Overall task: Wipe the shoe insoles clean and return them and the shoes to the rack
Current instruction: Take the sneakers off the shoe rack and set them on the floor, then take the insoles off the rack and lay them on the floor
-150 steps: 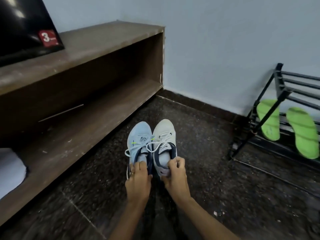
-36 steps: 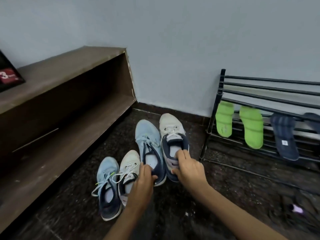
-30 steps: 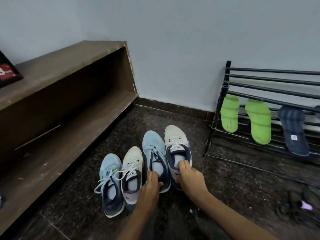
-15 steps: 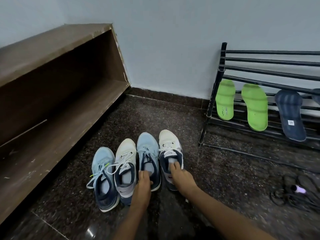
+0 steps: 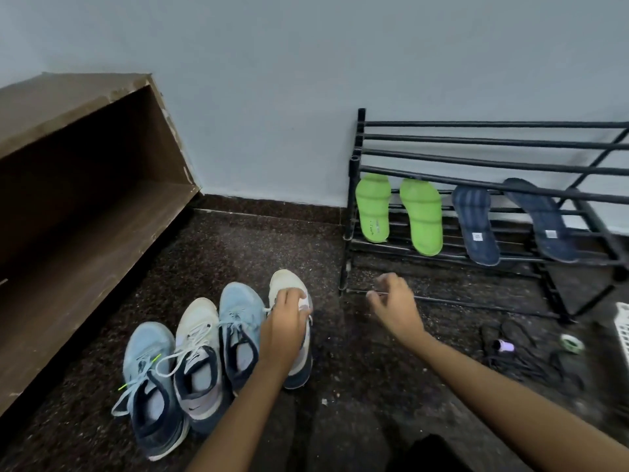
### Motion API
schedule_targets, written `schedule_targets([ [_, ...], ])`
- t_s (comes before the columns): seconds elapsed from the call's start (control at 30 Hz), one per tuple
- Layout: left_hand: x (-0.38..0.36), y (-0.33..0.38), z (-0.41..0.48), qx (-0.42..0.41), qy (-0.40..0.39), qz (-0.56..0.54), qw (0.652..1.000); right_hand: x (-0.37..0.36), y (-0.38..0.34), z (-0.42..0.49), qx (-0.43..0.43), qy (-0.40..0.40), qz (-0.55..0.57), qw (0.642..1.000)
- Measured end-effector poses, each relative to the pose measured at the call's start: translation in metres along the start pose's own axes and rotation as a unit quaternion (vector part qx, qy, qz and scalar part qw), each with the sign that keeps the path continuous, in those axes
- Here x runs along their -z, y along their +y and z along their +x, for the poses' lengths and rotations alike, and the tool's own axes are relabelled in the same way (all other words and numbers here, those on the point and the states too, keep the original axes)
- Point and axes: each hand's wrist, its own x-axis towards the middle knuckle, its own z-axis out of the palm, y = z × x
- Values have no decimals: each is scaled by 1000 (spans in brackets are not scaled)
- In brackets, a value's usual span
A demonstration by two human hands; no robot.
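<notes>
The rack (image 5: 476, 124) is holding no shoes yet, the four shoes (image 5: 238, 308) are sitting in a row on the floor, the green insoles (image 5: 421, 216) and navy insoles (image 5: 476, 226) are already lying on its lower tier, the left hand (image 5: 284, 332) is keeping its grip on the rightmost white shoe (image 5: 286, 281), and the right hand (image 5: 394, 304) is hovering with a loose, apparently empty grip.

Left hand (image 5: 284, 330) palm down, fingers curled over the white shoe (image 5: 285, 280), bare forearm reaching in from below, right hand (image 5: 394, 303) lifted off to the right, fingers loosely bent, forearm stretched diagonally from the lower right
</notes>
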Motion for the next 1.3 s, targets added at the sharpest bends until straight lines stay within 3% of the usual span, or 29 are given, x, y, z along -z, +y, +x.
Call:
schedule_targets([
  [0.07,-8,29,17,6,-16,-49,999,31,11,15,-76,72,57,993],
  [0.17,-29,62,40,26,-44,-128,990,65,26,39,-134,105,79,982],
  [0.33,-61,99,82,74,-83,-211,971,84,47,79,-205,104,81,970],
  [0.47,-82,110,121,98,-101,-212,967,79,61,99,-259,90,97,957],
  [0.73,-116,127,172,216,-78,-234,945,67,70,119,-312,74,225,920],
  [0.9,-120,128,185,293,-49,-267,917,62,71,110,-329,93,370,864],
  [1.0,-119,126,182,325,-47,-312,892,61,73,99,-320,86,412,849],
  [1.17,-100,142,142,347,5,-467,813,66,74,69,-280,68,461,839],
  [1.3,-88,140,86,365,17,-527,767,65,75,24,-267,61,498,823],
])
